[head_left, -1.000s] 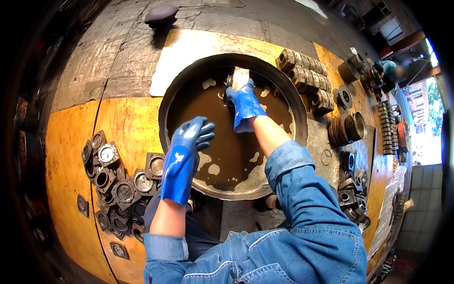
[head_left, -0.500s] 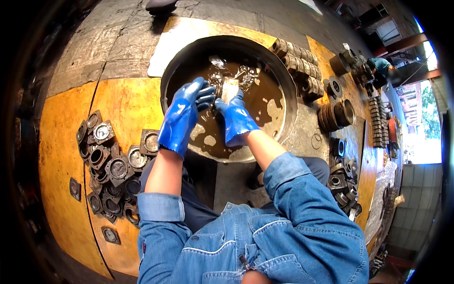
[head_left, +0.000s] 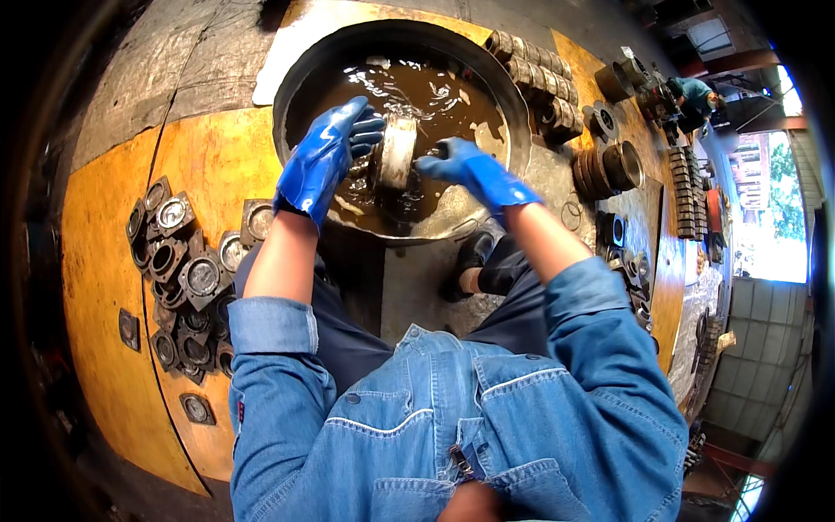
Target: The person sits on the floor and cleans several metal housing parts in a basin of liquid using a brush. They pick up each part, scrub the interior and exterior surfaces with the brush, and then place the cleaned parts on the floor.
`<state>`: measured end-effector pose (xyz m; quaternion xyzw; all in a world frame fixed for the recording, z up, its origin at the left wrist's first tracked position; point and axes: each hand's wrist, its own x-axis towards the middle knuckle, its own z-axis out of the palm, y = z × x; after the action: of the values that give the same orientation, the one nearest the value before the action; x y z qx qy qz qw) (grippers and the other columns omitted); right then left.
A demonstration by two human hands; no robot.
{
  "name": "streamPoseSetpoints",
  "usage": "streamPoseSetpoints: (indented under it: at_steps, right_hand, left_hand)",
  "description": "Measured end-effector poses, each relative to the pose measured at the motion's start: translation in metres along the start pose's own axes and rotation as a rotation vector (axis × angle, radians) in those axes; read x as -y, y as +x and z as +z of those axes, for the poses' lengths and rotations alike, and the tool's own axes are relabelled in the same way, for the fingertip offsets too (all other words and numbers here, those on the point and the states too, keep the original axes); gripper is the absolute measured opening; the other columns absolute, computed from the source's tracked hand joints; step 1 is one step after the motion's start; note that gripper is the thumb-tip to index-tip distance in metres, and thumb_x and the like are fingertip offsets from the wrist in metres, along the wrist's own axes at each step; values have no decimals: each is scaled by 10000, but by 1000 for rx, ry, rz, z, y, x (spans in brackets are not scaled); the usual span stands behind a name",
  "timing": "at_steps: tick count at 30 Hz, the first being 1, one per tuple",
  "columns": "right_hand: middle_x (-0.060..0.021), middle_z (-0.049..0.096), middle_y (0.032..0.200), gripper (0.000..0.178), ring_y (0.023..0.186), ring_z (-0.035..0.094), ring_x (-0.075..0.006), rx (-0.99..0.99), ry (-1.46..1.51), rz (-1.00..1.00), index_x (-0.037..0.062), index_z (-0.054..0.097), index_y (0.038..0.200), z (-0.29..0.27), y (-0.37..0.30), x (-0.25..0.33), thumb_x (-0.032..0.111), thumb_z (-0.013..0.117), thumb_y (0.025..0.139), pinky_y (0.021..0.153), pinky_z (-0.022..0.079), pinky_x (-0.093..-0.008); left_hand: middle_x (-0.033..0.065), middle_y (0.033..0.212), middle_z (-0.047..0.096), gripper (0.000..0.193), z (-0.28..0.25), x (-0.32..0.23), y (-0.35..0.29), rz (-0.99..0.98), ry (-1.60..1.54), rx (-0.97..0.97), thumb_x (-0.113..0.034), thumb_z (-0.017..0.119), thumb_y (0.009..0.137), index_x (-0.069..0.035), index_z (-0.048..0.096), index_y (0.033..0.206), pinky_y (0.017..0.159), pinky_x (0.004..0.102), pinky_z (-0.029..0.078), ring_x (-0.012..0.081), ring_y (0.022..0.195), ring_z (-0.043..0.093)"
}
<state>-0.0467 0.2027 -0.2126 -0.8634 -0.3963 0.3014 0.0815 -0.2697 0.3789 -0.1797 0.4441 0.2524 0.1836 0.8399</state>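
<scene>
A wide round dark basin [head_left: 520, 122] holds murky brown liquid. In it a thick metal ring [head_left: 398, 155] stands on edge, its pale, worn outer face toward me and its lower part in the liquid. My left hand [head_left: 329, 157], in a long blue rubber glove, is just left of the ring with its fingers stretched out; whether the fingertips touch the ring I cannot tell. On the other side my right hand [head_left: 474, 172], gloved alike, is apart from the ring, its thumb and fingers spread and nothing in them.
Several square-flanged metal parts [head_left: 200, 277] lie piled on the yellow board at left. Stacked metal rings [head_left: 544, 83] line the basin's right, with larger rings [head_left: 609, 167] nearer. More parts [head_left: 622, 235] lie at right. A person [head_left: 693, 100] bends in the far right background.
My right hand has moved right, off the metal ring, and its fingers have spread. The ring now shows upright between my hands. The whole view has shifted, so the basin appears higher.
</scene>
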Motion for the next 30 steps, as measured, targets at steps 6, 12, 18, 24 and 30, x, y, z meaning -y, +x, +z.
streamPoseSetpoints:
  at_steps: [6,12,18,24,30]
  right_hand:
    - [-187,791,1178,657,1106,745,-403,289,-480,22,47,797,1158,-28,-61,-27,652,648,954,1007,567,-469]
    - [-187,802,930,143,879,806,-325,103,-456,-64,83,830,906,16,-103,-18,190,841,812,803,630,-460]
    - [-203,792,968,290,922,799,-383,272,-509,-209,43,784,1008,-38,-139,40,143,824,739,795,629,-486]
    - [-105,821,1146,312,1037,800,-315,141,-470,148,151,833,1183,-55,-104,7,172,815,872,835,637,-449]
    - [-84,797,997,369,895,717,-156,-29,642,-5,27,793,1237,-67,-141,-41,236,732,939,807,579,-326]
  left_hand:
    - [128,1064,777,509,-1,23,-7,-137,200,130,-448,656,1060,29,700,1236,856,303,541,194,951,727]
    - [87,949,766,303,13,46,-28,-192,300,264,-304,674,1051,-11,722,1113,754,285,550,166,815,713]
    - [97,979,760,377,12,57,-24,-378,371,247,-355,761,1025,-22,693,1190,715,300,586,171,800,719]
    - [107,937,753,472,57,43,-40,-381,507,177,-454,741,1040,7,670,1116,633,293,523,189,753,708]
    - [106,1015,758,472,42,77,-11,-521,-4,302,-450,569,1133,-22,654,1313,692,291,516,169,791,681]
